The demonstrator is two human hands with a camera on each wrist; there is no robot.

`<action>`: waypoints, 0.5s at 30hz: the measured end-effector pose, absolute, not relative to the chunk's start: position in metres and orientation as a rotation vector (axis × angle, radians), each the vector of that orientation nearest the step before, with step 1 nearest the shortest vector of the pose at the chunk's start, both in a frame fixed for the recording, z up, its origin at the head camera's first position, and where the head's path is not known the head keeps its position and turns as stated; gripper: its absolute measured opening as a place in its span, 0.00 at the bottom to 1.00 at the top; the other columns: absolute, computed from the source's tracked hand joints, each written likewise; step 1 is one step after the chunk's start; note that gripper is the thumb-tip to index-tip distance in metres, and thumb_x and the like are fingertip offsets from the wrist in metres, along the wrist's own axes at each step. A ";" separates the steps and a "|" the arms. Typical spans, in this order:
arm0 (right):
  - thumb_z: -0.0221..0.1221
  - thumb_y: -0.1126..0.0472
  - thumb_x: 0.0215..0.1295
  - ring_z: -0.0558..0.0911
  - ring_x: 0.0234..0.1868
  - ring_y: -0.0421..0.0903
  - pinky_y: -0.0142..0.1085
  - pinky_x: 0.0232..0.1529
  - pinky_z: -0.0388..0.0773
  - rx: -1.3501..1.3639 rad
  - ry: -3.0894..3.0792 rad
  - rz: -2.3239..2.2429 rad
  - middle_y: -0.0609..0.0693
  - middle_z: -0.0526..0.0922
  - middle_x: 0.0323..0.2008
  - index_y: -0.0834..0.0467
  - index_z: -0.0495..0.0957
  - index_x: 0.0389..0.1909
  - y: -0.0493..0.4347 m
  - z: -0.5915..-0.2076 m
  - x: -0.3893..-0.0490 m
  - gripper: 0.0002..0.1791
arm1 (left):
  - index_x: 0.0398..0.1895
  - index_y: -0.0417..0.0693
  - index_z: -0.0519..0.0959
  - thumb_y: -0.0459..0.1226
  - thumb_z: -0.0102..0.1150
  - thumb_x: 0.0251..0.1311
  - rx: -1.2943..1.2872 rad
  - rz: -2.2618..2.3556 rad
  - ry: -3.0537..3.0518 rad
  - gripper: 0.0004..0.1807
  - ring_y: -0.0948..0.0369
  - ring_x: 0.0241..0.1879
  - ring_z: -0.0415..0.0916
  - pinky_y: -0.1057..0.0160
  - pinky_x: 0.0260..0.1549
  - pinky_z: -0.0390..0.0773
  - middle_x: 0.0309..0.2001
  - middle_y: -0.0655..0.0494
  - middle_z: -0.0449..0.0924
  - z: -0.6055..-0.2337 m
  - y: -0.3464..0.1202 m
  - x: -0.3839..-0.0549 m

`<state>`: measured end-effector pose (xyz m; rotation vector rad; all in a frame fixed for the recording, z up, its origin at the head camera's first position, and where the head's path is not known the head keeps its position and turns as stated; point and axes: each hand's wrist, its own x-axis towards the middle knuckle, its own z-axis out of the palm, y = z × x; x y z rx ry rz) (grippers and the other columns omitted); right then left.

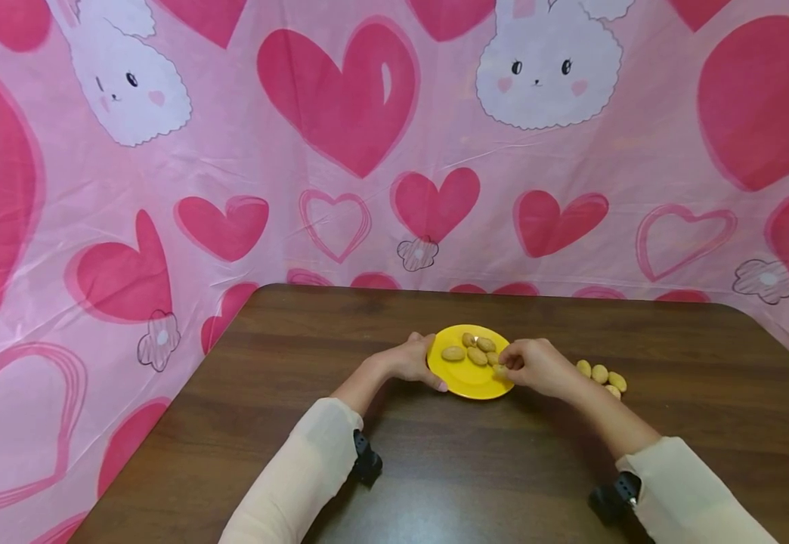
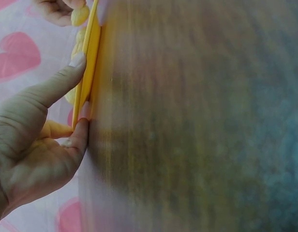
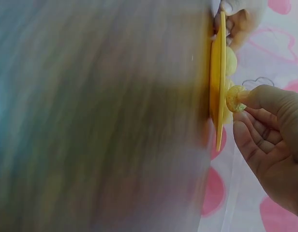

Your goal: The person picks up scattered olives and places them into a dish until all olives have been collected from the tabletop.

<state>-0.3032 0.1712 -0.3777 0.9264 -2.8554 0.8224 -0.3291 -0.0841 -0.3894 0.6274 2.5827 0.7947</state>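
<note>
A yellow plate (image 1: pixel 465 382) stands on the table with several small potatoes (image 1: pixel 453 353) on it. At the plate's left side my left hand (image 1: pixel 409 360) grips the rim. In the left wrist view its thumb (image 2: pixel 67 79) lies over the rim while fingers reach beneath the edge. My right hand (image 1: pixel 540 366) is over the plate's right side. Between its thumb and fingers it pinches one small potato (image 3: pixel 234 99), close against the plate's upper face in the right wrist view.
Several more small potatoes (image 1: pixel 599 373) lie on the brown wooden table (image 1: pixel 476 468), just right of my right hand and partly hidden by the forearm. A pink cloth (image 1: pixel 286 151) with hearts and rabbits hangs behind the table and down its left side.
</note>
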 end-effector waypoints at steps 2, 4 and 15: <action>0.66 0.68 0.51 0.75 0.26 0.40 0.30 0.27 0.75 0.924 -2.863 0.833 0.46 0.78 0.24 0.64 0.81 0.31 0.167 -0.378 -0.304 0.07 | 0.68 0.45 0.56 0.50 0.72 0.42 0.629 0.787 2.584 0.51 0.58 0.49 0.58 0.58 0.54 0.66 0.49 0.53 0.64 -0.390 -0.084 -0.329; 0.66 0.68 0.51 0.75 0.26 0.40 0.30 0.27 0.75 0.923 -2.874 0.844 0.45 0.78 0.24 0.64 0.81 0.31 0.162 -0.378 -0.305 0.07 | 0.68 0.45 0.56 0.50 0.72 0.42 0.631 0.780 2.587 0.51 0.58 0.49 0.58 0.58 0.54 0.66 0.49 0.53 0.64 -0.390 -0.084 -0.329; 0.68 0.65 0.50 0.74 0.25 0.39 0.30 0.29 0.75 1.003 -2.854 0.828 0.42 0.77 0.22 0.59 0.81 0.28 0.135 -0.377 -0.311 0.05 | 0.68 0.44 0.56 0.49 0.71 0.43 0.639 0.791 2.585 0.50 0.58 0.48 0.58 0.59 0.54 0.66 0.48 0.53 0.64 -0.389 -0.084 -0.329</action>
